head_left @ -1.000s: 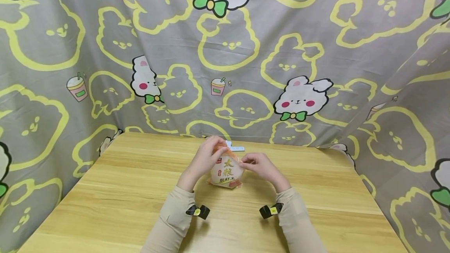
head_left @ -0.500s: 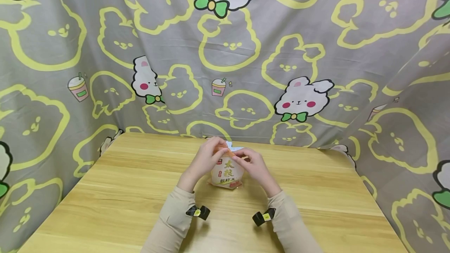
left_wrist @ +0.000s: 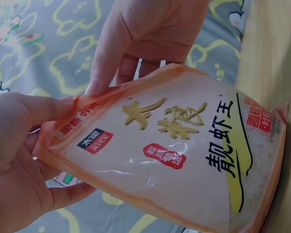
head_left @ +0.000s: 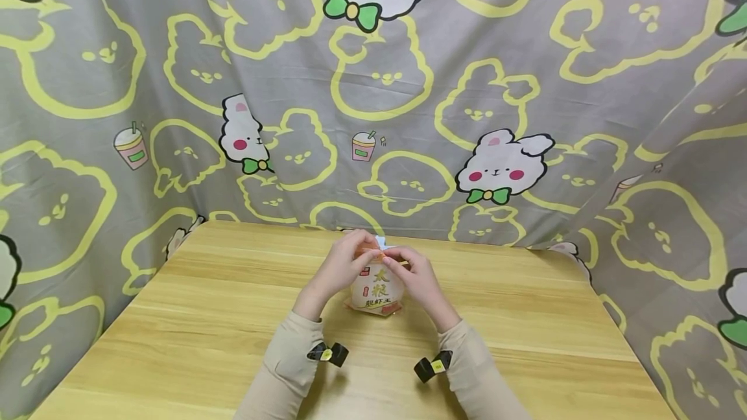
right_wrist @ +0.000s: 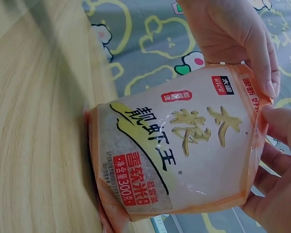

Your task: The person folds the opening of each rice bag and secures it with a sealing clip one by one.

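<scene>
A bag of rice [head_left: 376, 290] stands upright on the table, orange at the edges, with gold and black characters and a clear lower part showing white grains [left_wrist: 256, 165]. My left hand [head_left: 343, 261] pinches its top edge at the left corner, thumb in front. Close beside it, my right hand [head_left: 415, 274] pinches the same edge, the two thumbs nearly meeting in the right wrist view. Fingers behind the bag [right_wrist: 184, 141] are partly hidden. Just behind the bag lies a pale blue-white object [head_left: 380, 242], mostly covered by the hands; its kind cannot be made out.
The wooden table [head_left: 204, 316] extends on both sides of the bag. A grey curtain [head_left: 280, 193] with yellow cartoon outlines hangs along the back edge and both sides. A black wrist camera is strapped to each sleeve.
My right hand has moved left along the bag's top edge, from its right side to beside my left hand. More of the pale object behind is now covered. The left hand stays in place.
</scene>
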Motion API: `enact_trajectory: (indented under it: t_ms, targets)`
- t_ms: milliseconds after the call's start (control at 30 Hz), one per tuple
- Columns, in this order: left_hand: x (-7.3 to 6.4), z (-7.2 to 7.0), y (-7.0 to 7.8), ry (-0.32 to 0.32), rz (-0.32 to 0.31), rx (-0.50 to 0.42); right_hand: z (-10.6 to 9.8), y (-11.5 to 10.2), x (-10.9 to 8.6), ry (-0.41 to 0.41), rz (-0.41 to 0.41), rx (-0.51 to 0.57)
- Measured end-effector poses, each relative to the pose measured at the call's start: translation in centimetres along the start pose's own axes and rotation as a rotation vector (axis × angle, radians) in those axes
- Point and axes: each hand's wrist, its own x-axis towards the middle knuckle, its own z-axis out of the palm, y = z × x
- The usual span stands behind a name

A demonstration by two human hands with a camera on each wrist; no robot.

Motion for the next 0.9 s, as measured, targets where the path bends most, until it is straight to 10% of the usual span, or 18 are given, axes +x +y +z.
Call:
enact_trajectory:
  t_ms: [900]
  targets:
    - [0.03, -0.04, -0.48, 0.030, -0.009, 0.029, 0.36, 0.57, -0.10, 0.056, -0.175, -0.097]
